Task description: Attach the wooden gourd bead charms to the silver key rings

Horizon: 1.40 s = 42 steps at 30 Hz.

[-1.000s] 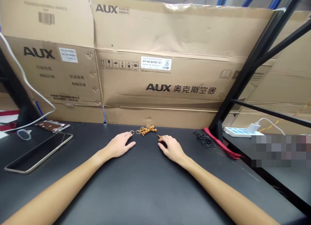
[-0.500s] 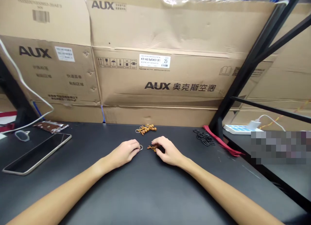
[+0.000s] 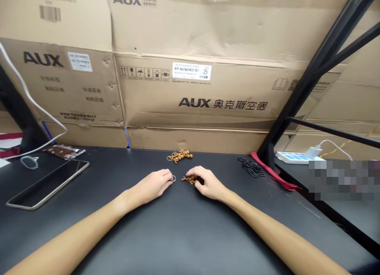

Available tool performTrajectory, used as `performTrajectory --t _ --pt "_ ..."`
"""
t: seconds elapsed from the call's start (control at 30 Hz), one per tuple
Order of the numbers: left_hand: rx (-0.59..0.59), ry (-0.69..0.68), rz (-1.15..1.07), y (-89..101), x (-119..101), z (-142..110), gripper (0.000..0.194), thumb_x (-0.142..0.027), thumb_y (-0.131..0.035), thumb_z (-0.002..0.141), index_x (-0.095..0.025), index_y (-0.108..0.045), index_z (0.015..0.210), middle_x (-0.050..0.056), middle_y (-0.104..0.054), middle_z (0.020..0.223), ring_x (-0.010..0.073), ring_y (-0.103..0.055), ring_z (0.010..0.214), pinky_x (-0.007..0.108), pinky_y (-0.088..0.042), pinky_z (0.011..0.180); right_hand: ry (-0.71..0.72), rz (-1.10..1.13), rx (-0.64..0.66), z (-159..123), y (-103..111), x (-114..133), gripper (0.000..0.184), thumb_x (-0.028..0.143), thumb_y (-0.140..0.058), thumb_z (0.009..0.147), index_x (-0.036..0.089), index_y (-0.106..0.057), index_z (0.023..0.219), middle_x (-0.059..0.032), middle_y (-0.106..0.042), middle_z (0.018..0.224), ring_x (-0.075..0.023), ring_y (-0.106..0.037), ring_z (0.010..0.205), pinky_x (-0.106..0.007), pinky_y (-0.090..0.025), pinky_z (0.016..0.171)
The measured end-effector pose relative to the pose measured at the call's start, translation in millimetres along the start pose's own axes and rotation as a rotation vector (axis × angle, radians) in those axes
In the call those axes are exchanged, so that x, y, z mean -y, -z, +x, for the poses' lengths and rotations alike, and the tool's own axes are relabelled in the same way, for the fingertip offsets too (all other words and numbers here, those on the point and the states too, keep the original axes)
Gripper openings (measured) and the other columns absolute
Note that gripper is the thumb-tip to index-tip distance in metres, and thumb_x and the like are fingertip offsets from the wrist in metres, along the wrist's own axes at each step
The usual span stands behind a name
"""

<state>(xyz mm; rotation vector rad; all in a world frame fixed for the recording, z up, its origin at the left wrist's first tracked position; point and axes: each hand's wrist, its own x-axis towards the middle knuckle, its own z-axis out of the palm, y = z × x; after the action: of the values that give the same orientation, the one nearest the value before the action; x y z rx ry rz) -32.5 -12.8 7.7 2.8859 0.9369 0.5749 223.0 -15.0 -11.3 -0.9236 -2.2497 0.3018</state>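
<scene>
My left hand (image 3: 157, 184) rests on the dark tabletop, fingers closed with a silver key ring (image 3: 174, 179) at their tips. Opposite it, my right hand (image 3: 207, 183) curls its fingers and thumb around a brown wooden-bead pendant (image 3: 187, 179). The pendant's beaded cord end sticks out to the left, and the rest is partly hidden by the fingers. A small gap separates the ring from the pendant. Just beyond both hands lies a pile of golden-brown beaded keychains (image 3: 180, 156), with a ring at its left side.
A phone (image 3: 49, 184), a brown packet (image 3: 64, 151) and a light-coloured oval item (image 3: 29, 162) lie on the left. Black rings (image 3: 251, 167) and a red strap (image 3: 273, 174) are on the right by the black frame (image 3: 299, 85). Cardboard (image 3: 192, 89) stands behind the table.
The camera view has tilted slightly downward. Slightly more of the brown pendant shows between the fingers of my right hand. My left hand stays at the ring.
</scene>
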Motion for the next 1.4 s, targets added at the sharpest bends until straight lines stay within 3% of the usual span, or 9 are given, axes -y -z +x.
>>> performTrajectory --t 0.2,0.4,0.67,0.83,1.07,1.4 --pt "-0.015 0.022 -0.076 0.2 0 1 0.02 -0.023 -0.039 0.097 -0.019 -0.058 0.093 0.005 -0.06 0.093 0.0162 -0.06 0.081 0.027 -0.046 0.076 -0.01 -0.022 0.015 1 1 5 0.037 0.0 -0.05 0.071 0.021 -0.062 0.099 -0.0037 -0.065 0.091 -0.0185 -0.056 0.084 -0.034 -0.046 0.08" --pt "-0.013 0.055 -0.103 1.8 -3 2 0.018 -0.02 -0.038 0.096 -0.018 -0.054 0.088 0.004 -0.059 0.09 0.0162 -0.058 0.079 0.027 -0.046 0.074 -0.048 -0.083 0.001 2 -2 12 0.011 0.015 -0.057 0.084 0.021 -0.062 0.092 -0.0036 -0.065 0.089 -0.0186 -0.054 0.083 -0.034 -0.045 0.079" --pt "-0.053 0.052 -0.16 -3.4 -1 3 0.015 -0.018 -0.039 0.094 -0.018 -0.051 0.085 0.006 -0.056 0.092 0.0178 -0.054 0.084 0.031 -0.045 0.079 -0.08 -0.178 -0.024 3 -8 18 0.011 0.009 -0.055 0.081 0.02 -0.057 0.081 -0.0027 -0.061 0.083 -0.0178 -0.049 0.081 -0.031 -0.041 0.076" --pt "-0.103 0.052 -0.296 -5.8 -13 5 0.015 -0.019 -0.04 0.094 -0.019 -0.05 0.082 0.005 -0.056 0.091 0.0166 -0.052 0.082 0.031 -0.045 0.078 -0.107 -0.236 -0.072 3 -10 19 0.01 0.01 -0.056 0.078 0.02 -0.056 0.075 -0.0027 -0.058 0.079 -0.0176 -0.048 0.078 -0.03 -0.041 0.072" --pt "-0.109 0.084 -0.413 -4.9 -29 7 0.016 -0.021 -0.04 0.094 -0.019 -0.05 0.082 0.003 -0.055 0.088 0.0142 -0.051 0.076 0.028 -0.043 0.073 -0.225 0.005 -0.121 6 -9 21 0.012 0.018 -0.056 0.081 0.02 -0.059 0.07 0.0003 -0.062 0.067 -0.0141 -0.053 0.064 -0.026 -0.042 0.061" --pt "-0.147 0.196 -0.424 -7.7 -27 10 0.02 -0.026 -0.043 0.093 -0.017 -0.052 0.078 0.001 -0.055 0.08 0.0133 -0.05 0.069 0.026 -0.042 0.066 -0.301 0.42 0.0 4 -12 29 0.019 0.034 -0.055 0.088 0.018 -0.061 0.079 0.0005 -0.064 0.066 -0.0115 -0.058 0.057 -0.023 -0.044 0.057"
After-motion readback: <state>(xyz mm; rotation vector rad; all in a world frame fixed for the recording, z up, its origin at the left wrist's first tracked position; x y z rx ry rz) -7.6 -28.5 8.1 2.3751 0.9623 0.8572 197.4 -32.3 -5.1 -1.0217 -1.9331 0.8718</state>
